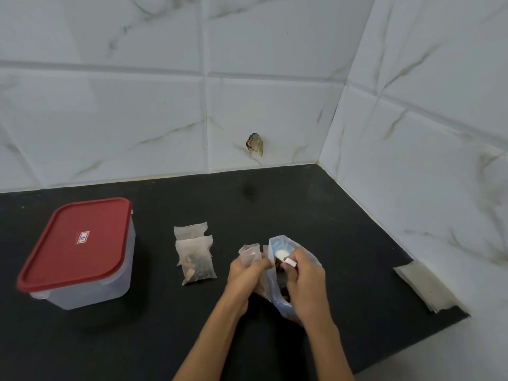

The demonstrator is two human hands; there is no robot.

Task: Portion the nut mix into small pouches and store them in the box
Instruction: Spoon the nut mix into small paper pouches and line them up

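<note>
Two bare forearms reaching in from the bottom edge, meeting over a black counter (275, 204). Left hand (245, 273) curled around a small clear pouch (249, 253), holding it upright with its mouth up. Right hand (303, 281) pinching the handle of a white scoop (283, 255), its bowl sitting in the mouth of a larger clear bag (283, 270) of nut mix, dark pieces visible inside. Pouch and bag touching, side by side between the two hands.

Just left of the left hand, two filled pouches (195, 255) lying flat and overlapping on the counter. Farther left, well apart from both hands, a clear plastic box (82, 276) with its red lid (78, 242) on. Bare counter between the box and the filled pouches, and beyond the hands up to the wall.

To the right of the right hand, well apart, a stack of flat pouches (423, 284) lying at the counter's right edge against the tiled wall (247, 92). Tiled walls meeting in a corner beyond and right of the hands, closing the counter on two sides. Small dark patch (255, 144) on the wall low down, beyond the hands.
</note>
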